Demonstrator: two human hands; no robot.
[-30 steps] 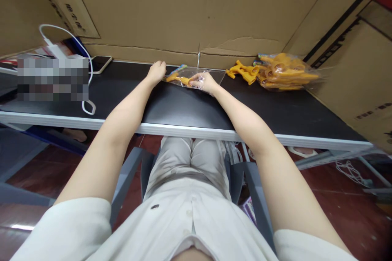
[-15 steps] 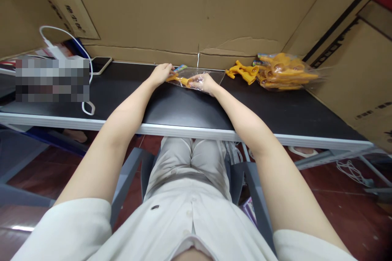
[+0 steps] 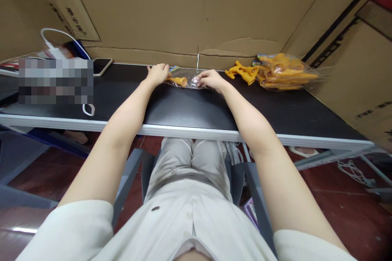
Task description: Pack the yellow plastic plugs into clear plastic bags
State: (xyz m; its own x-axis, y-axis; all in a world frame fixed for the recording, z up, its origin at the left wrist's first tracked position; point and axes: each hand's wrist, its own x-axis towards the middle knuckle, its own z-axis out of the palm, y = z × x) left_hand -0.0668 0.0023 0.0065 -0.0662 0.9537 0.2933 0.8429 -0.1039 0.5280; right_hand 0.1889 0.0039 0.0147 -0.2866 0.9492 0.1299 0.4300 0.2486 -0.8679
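Observation:
A clear plastic bag [image 3: 187, 77] with an orange plastic toy [image 3: 178, 80] inside lies at the far edge of the black table [image 3: 183, 108]. My left hand [image 3: 157, 74] grips the bag's left end, fingers curled. At the bag's right end my right hand [image 3: 210, 79] pinches the plastic, out of the bag now. Both hands rest on the tabletop.
Loose orange toys [image 3: 243, 71] and a heap of bagged ones [image 3: 284, 72] lie at the back right. A phone [image 3: 101, 65] and a white charger cable [image 3: 87, 109] sit at the left. Cardboard walls [image 3: 183, 8] close in the table's back and right.
My right hand has come out of the bag and now holds its right end. The toy sits further left inside the bag, which is drawn narrower between my hands.

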